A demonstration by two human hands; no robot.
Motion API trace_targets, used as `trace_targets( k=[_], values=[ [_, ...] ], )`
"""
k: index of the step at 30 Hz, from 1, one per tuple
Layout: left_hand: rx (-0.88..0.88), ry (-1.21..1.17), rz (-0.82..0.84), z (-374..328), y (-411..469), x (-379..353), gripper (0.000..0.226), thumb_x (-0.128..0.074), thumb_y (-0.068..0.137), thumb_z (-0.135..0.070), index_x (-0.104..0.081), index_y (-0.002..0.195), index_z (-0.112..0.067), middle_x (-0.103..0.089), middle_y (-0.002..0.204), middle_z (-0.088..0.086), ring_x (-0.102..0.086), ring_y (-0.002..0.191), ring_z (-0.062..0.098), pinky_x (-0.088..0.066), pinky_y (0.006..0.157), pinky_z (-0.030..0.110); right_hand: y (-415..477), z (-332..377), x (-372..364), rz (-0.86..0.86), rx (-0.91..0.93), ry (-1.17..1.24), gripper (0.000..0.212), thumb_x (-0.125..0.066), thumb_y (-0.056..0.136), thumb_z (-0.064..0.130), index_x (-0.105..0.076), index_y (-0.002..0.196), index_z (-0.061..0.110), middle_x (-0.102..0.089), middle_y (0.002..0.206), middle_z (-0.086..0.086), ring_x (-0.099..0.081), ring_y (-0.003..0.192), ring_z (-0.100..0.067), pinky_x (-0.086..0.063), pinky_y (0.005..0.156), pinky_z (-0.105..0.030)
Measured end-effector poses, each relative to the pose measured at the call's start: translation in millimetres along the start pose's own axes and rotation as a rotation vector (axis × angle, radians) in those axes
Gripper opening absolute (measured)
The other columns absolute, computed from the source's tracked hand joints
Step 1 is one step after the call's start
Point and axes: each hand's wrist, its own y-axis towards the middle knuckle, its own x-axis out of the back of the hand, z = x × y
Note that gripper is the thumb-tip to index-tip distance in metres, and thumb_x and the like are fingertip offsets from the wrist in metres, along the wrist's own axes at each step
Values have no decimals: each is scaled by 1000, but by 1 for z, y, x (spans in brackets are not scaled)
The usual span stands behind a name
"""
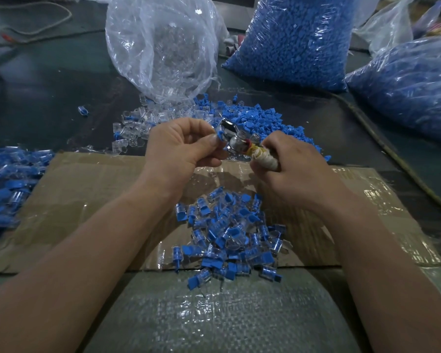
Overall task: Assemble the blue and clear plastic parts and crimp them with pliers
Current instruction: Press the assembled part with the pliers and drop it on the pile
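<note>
My left hand (pixel 186 145) pinches a small blue and clear part (pixel 220 136) between thumb and fingers, right at the shiny metal jaws of the pliers (pixel 233 138). My right hand (pixel 288 159) grips the pliers' cloth-wrapped handles (pixel 264 156). Both hands hover above the cardboard sheet (pixel 92 200). A heap of joined blue-and-clear pieces (pixel 229 235) lies on the cardboard below my hands. Loose blue parts (pixel 265 123) and loose clear parts (pixel 140 123) are spread on the dark table behind my hands.
An open clear bag of clear parts (pixel 163 47) stands behind. Two full bags of blue parts (pixel 295 39) (pixel 413 85) stand at the back right. More blue-and-clear pieces (pixel 8 179) pile up at the left. A woven sack (pixel 222 314) lies near me.
</note>
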Motion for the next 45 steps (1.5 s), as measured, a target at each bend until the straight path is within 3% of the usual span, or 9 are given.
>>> trace_targets(
  k=[6,12,16,22,28,35,40,45],
  values=[
    [-25,28,-7,-1,-2,-3,16,-57,82,7,-58,76,-7,-68,59,-1,-66,56,12,-52,51,17,1,3,1,7,18,-26,31,-55,88,33,-32,67,30,-40,68,14,-37,63,0,-24,53,-20],
    [-59,78,-48,-1,-4,-5,13,-58,82,6,-58,78,-6,-66,60,-1,-65,55,10,-53,52,17,3,4,0,-3,19,28,20,-58,87,31,-42,75,27,-45,67,13,-41,63,-3,-28,55,-26],
    [-65,96,-61,-2,-4,-5,14,-58,83,5,-59,77,-8,-66,63,1,-65,55,11,-52,52,17,4,5,-1,-4,12,24,16,-59,87,27,-45,79,25,-44,66,14,-40,62,0,-29,53,-21],
    [-70,104,-69,-2,-5,-4,14,-58,82,6,-58,76,-7,-65,62,1,-64,53,10,-53,52,18,4,10,0,4,-20,25,34,-60,86,23,-35,64,32,-43,64,14,-40,60,0,-26,51,-22],
    [-70,123,-73,-1,-4,-3,14,-59,82,5,-58,76,-7,-65,64,3,-65,54,10,-53,52,18,4,10,0,14,-22,32,17,-59,86,24,-45,78,27,-46,67,13,-43,63,-3,-29,54,-24],
    [-95,133,-81,-1,-3,-1,18,-60,82,6,-58,74,-10,-65,64,3,-65,55,12,-52,53,18,2,12,-2,-55,-6,19,21,-59,86,24,-43,72,28,-48,66,9,-47,63,-12,-31,53,-26],
    [-84,141,-71,-2,-2,-2,19,-59,82,6,-58,73,-10,-65,64,2,-65,55,11,-53,54,19,2,9,-6,-68,-1,-8,8,-59,86,25,-53,85,20,-53,73,5,-50,69,-15,-34,58,-27],
    [-43,80,-64,-2,-1,0,16,-59,82,5,-59,73,-8,-66,61,1,-65,54,13,-52,51,19,3,3,-6,-98,8,8,14,-59,85,26,-47,81,21,-43,70,12,-39,63,-4,-28,53,-22]
  ],
)
